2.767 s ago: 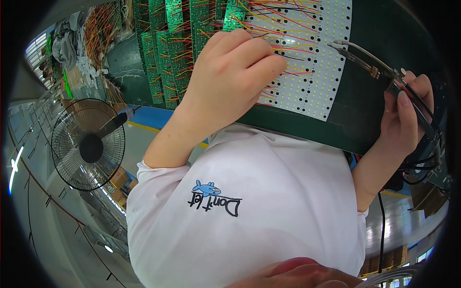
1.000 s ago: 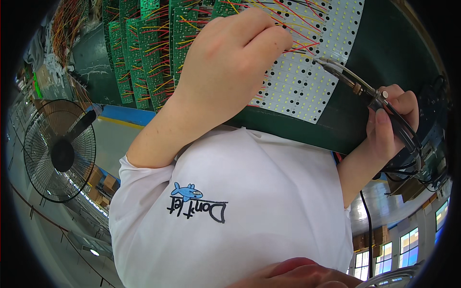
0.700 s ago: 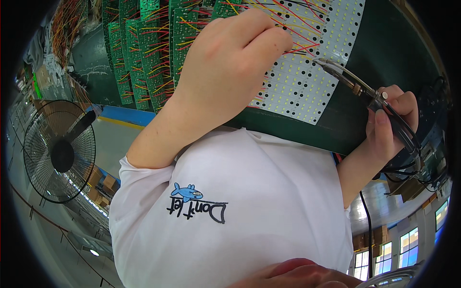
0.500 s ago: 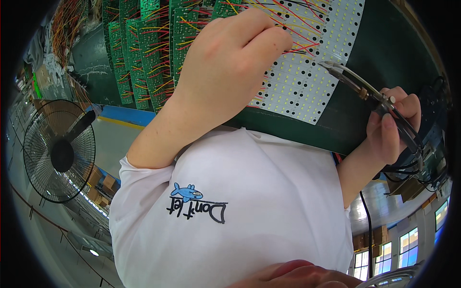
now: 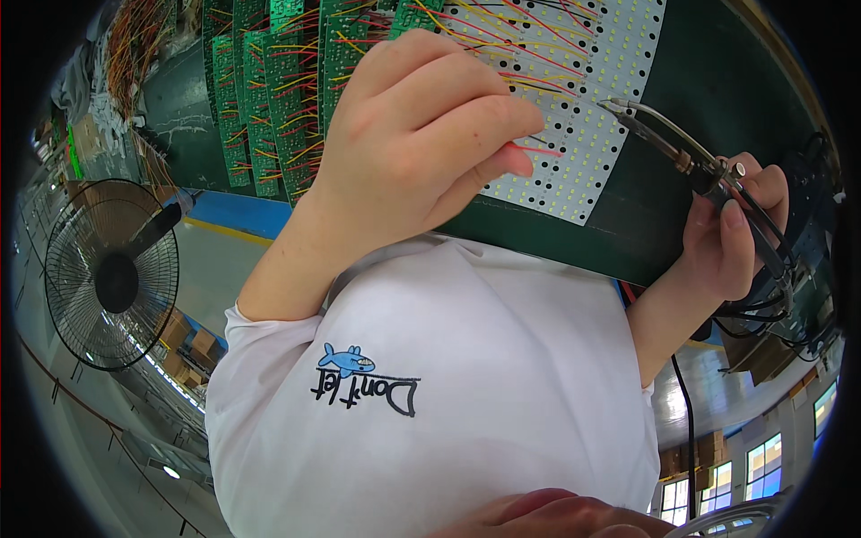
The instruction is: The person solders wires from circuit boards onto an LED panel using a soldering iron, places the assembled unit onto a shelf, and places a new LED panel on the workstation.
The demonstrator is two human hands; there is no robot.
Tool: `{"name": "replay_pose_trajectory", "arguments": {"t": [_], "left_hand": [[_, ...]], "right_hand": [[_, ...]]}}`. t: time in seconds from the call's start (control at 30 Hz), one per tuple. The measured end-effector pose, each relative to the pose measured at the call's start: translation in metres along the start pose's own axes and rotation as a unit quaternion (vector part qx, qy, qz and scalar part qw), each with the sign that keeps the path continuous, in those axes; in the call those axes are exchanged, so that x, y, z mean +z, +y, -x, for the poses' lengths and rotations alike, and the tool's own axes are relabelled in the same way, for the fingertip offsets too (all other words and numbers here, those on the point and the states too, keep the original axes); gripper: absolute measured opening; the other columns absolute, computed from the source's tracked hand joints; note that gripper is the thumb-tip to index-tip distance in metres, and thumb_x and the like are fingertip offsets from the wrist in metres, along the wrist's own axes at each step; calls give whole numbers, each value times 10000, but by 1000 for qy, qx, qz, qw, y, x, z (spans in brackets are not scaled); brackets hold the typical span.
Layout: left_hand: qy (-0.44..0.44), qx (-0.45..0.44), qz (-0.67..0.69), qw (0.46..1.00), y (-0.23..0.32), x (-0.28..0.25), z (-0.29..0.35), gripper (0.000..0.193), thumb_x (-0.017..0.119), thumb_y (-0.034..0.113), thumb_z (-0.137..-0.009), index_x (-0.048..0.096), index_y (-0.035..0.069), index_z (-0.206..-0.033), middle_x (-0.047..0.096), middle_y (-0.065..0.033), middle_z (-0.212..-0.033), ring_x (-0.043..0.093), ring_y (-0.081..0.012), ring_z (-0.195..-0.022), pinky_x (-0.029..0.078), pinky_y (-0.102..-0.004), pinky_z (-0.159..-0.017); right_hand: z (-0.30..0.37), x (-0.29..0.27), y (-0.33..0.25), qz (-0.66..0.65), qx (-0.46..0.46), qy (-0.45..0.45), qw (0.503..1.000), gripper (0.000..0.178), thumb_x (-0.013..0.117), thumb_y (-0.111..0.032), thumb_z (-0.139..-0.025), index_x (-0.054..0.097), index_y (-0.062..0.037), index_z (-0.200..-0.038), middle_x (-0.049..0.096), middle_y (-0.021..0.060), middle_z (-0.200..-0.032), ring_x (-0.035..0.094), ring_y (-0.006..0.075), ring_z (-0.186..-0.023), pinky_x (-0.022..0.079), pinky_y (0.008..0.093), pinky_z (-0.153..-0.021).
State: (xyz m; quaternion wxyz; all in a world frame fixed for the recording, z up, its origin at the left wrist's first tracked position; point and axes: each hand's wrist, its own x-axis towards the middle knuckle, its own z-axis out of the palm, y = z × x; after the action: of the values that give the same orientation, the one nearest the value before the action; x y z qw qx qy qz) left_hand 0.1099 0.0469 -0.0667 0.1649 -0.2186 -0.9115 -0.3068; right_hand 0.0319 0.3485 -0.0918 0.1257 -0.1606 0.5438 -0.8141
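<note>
My left hand (image 5: 421,134) is closed in a pinch over the near part of a white LED panel (image 5: 574,184). Out of its fingertips stick the ends of thin red and black wires (image 5: 545,151), just above the panel. In my right hand (image 5: 731,238) is a soldering iron (image 5: 686,163) with a thin curved feed tube alongside. Its tip points left, over the panel's right part, and whether it touches cannot be told. Further red, yellow and black wires (image 5: 538,56) run from green circuit boards (image 5: 260,117) onto the panel beyond my left hand.
The dark green table (image 5: 700,81) carries the boards and panel. A bundle of wires (image 5: 134,63) hangs at the far left. To the left stands a black fan (image 5: 115,278). Black cables (image 5: 753,312) run beside my right hand.
My left hand has come nearer to me, and the wire ends at its fingertips now show. The soldering iron's tip has shifted slightly away from me. The panel appears slightly further left.
</note>
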Motion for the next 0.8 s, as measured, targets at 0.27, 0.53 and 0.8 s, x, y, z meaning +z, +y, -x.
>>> {"name": "replay_pose_trajectory", "arguments": {"t": [0.27,0.53,0.8], "left_hand": [[6,-80,122,989,15,5,5,125,751,131,-879,733,47,-971,651,-74,-819,594,-228,-713,481,-317,-608],[11,-48,8,999,6,20,6,255,841,28,-716,741,65,-947,669,-73,-878,621,-233,-722,504,-328,-616],[-1,-69,60,996,6,15,5,246,798,29,-761,749,59,-1000,684,-91,-858,653,-227,-752,524,-313,-620]], "right_hand": [[1,1,-1,47,-1,13,999,214,684,-47,-860,470,-36,-871,573,120,-837,484,87,-643,394,199,-573],[2,1,-2,47,7,28,998,224,686,-62,-862,464,-37,-868,588,133,-822,473,79,-628,380,194,-565],[1,1,-3,47,13,5,999,232,689,-63,-861,458,-46,-861,597,142,-825,476,75,-631,379,192,-573]]}}
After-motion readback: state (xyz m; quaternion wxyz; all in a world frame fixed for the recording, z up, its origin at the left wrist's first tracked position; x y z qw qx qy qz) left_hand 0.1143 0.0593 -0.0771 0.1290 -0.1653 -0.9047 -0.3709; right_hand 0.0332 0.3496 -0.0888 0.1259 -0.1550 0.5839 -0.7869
